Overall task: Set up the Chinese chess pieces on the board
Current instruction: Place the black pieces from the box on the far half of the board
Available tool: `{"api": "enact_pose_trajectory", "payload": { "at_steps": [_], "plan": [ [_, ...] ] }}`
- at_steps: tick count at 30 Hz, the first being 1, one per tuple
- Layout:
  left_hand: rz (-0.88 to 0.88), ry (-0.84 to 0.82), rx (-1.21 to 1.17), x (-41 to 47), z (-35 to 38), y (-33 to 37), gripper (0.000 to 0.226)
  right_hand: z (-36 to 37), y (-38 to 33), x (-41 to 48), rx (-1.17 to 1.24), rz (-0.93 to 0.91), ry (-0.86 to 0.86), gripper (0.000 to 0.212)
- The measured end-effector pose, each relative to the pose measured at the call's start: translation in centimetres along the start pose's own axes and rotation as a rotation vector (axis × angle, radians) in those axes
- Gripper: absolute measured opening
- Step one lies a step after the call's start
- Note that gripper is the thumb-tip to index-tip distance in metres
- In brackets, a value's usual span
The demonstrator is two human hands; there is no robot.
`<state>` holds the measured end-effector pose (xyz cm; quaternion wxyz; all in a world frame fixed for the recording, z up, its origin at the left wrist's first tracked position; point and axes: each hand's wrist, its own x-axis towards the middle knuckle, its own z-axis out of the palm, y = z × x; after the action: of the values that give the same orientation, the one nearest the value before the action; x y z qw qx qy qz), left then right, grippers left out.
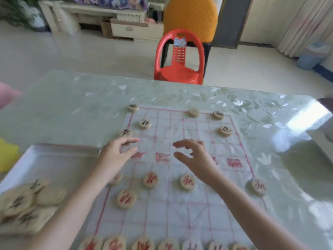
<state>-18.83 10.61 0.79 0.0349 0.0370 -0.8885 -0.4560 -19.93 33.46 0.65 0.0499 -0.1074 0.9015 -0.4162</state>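
Both hands hover over the middle of the paper chess board (171,210), above the river band with its red characters. The left hand (117,156) is open with fingers stretched toward the far left, holding nothing. The right hand (197,159) is open too, fingers loosely spread, and no piece shows in it, though blur hides the fingertips. The red back row (144,245) lines the near edge, and a few black pieces sit on the far half. Most unplaced black pieces (19,202) lie heaped on a white tray (54,157) at the near left. The main risk is the forearms: the left one crosses right over a red soldier (117,178), the right one passes beside another (187,181), and a low sweep would knock them off their points. The left fingertips are also close to a black piece (125,132) at the board's left edge. The thin sheet itself looks liable to slide or wrinkle if dragged.
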Motion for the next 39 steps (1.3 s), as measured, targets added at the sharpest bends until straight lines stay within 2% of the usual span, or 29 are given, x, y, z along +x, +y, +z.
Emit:
{"api": "enact_pose_trajectory", "payload": {
  "at_steps": [5,9,14,17,20,23,26,30,34,39],
  "plan": [
    [-0.146,0.044,-0.008,-6.4,-8.3,-6.5,0.025,7.1,-7.1,-1.5,0.027,-0.134,-0.182,0.027],
    [-0.265,0.039,0.015,-9.4,-11.9,-10.1,0.027,12.0,-10.8,-2.2,-0.031,-0.206,-0.305,0.031],
    [-0.141,0.005,0.324,-9.8,-12.8,-11.4,0.043,16.3,-13.6,-3.1,-0.305,-0.29,-0.365,0.037],
    [-0.13,-0.049,0.439,-9.4,-12.1,-11.4,0.058,18.0,-14.3,-3.4,-0.542,-0.345,-0.419,0.038],
    [-0.123,-0.001,0.483,-9.0,-11.6,-11.6,0.047,19.2,-14.5,-3.5,-0.685,-0.393,-0.383,0.032],
    [-0.13,0.075,0.37,-8.9,-11.7,-11.6,0.035,20.0,-14.4,-3.3,-0.737,-0.4,-0.358,0.033],
    [-0.19,0.123,0.289,-8.6,-11.9,-11.7,0.034,20.2,-14.1,-3.0,-0.722,-0.388,-0.293,0.034],
    [-0.17,0.149,0.347,-7.9,-11.7,-12.2,0.033,20.7,-13.3,-2.9,-0.688,-0.367,-0.227,0.037],
    [-0.165,0.104,0.393,-7.3,-11.7,-12.1,0.038,20.9,-12.6,-2.7,-0.62,-0.355,-0.21,0.038],
    [-0.181,0.045,0.359,-7.3,-11.9,-12.3,0.052,20.4,-12.7,-2.7,-0.306,-0.232,-0.175,0.049]
  ]
}}
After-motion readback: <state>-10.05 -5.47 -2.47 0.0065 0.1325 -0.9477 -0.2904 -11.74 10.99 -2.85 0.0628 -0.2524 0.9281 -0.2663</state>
